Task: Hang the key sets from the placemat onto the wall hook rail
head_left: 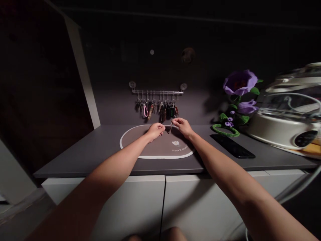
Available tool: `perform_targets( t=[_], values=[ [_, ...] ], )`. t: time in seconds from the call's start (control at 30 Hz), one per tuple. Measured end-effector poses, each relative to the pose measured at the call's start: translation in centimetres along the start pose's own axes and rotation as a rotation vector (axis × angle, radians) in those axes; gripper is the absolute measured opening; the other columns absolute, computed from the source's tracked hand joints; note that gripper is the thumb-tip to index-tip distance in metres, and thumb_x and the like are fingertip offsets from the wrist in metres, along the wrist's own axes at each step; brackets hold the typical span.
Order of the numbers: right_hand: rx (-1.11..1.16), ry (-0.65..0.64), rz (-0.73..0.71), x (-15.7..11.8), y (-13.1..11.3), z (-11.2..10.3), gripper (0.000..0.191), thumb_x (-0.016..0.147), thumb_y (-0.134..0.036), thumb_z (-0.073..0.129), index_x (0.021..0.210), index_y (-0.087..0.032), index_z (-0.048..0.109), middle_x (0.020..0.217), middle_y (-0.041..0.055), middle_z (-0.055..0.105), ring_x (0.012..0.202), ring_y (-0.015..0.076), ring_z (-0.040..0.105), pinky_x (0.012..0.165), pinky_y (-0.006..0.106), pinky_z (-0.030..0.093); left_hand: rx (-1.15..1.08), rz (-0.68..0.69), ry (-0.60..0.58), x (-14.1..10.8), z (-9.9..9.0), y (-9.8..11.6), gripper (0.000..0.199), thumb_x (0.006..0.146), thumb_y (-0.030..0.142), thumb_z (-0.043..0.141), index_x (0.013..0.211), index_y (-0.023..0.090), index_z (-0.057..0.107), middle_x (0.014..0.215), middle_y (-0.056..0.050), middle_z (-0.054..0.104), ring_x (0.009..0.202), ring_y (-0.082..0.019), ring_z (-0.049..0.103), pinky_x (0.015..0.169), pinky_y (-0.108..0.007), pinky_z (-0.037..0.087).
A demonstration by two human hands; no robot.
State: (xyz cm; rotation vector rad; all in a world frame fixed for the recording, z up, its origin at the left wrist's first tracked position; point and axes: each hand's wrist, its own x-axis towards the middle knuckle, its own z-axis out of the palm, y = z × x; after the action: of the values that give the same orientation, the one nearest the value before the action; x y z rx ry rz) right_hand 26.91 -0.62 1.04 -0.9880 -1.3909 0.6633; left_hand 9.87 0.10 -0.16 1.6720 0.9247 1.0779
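Above the brown mat (135, 147), my right hand (183, 126) pinches a small metal key (171, 127) that hangs down from the fingertips. My left hand (155, 131) is just to its left, fingers curled together over the mat; whatever they hold, if anything, is hidden. A small gap separates the two hands. Behind them, a clear hook rail (157, 92) on the wall carries several key bunches, among them a pink loop (145, 110), a brown tag (150, 112) and a black fob (172, 111).
On the right of the grey counter (82, 147) lies a black phone (232, 146). Beyond it stand a purple flower decoration (240, 83) with a green ring base (225, 130) and a cream appliance (278, 125). White cabinet doors (135, 201) are below the counter edge.
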Motion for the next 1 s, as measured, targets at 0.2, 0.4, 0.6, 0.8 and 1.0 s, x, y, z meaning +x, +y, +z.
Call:
perform_targets(
  t=[0.2,0.4,0.6,0.8,1.0],
  values=[
    [0.146,-0.034,0.028,-0.1,-0.2,0.0,0.030,0.057,-0.041,0.071,0.072,-0.017,0.059,0.067,-0.0012,0.059,0.062,0.0092,0.051,0.069,0.027,0.043,-0.015,0.018,-0.003,0.2,0.0,-0.3,0.005,0.072,0.016,0.055,0.075,0.013,0.054,0.062,0.002,0.053,0.050,-0.004,0.049,0.049,-0.017,0.039],
    [0.250,0.006,0.064,-0.4,-1.5,0.2,0.033,0.057,-0.042,0.071,0.074,-0.017,0.058,0.066,-0.0008,0.059,0.060,0.0091,0.053,0.058,0.024,0.041,-0.037,0.014,-0.010,0.2,0.0,-0.3,0.005,0.073,0.017,0.054,0.077,0.013,0.053,0.066,0.001,0.054,0.050,-0.004,0.049,0.047,-0.015,0.037],
    [0.267,0.110,0.054,0.7,-2.8,-0.2,0.037,0.057,-0.046,0.068,0.074,-0.016,0.056,0.061,-0.0013,0.057,0.051,0.0066,0.048,0.046,0.019,0.033,-0.028,0.005,-0.013,0.0,0.2,-0.1,0.007,0.073,0.018,0.055,0.076,0.013,0.053,0.067,0.000,0.054,0.052,-0.004,0.049,0.046,-0.014,0.036],
    [0.297,0.223,0.086,2.6,-4.6,-0.7,0.025,0.064,-0.037,0.065,0.073,-0.017,0.055,0.065,0.0001,0.059,0.050,0.0068,0.049,0.049,0.020,0.040,-0.023,0.012,-0.015,-0.2,0.3,0.0,0.008,0.072,0.021,0.055,0.074,0.013,0.053,0.065,0.001,0.054,0.051,-0.005,0.049,0.048,-0.016,0.036],
    [0.312,0.343,0.123,5.2,-6.2,-0.8,0.007,0.072,-0.023,0.058,0.073,-0.017,0.054,0.054,-0.0039,0.053,0.046,0.0057,0.048,0.048,0.019,0.042,-0.030,0.015,-0.029,-0.2,0.4,0.0,0.011,0.071,0.023,0.056,0.072,0.013,0.053,0.064,0.001,0.054,0.050,-0.005,0.049,0.049,-0.018,0.035]
  ],
)
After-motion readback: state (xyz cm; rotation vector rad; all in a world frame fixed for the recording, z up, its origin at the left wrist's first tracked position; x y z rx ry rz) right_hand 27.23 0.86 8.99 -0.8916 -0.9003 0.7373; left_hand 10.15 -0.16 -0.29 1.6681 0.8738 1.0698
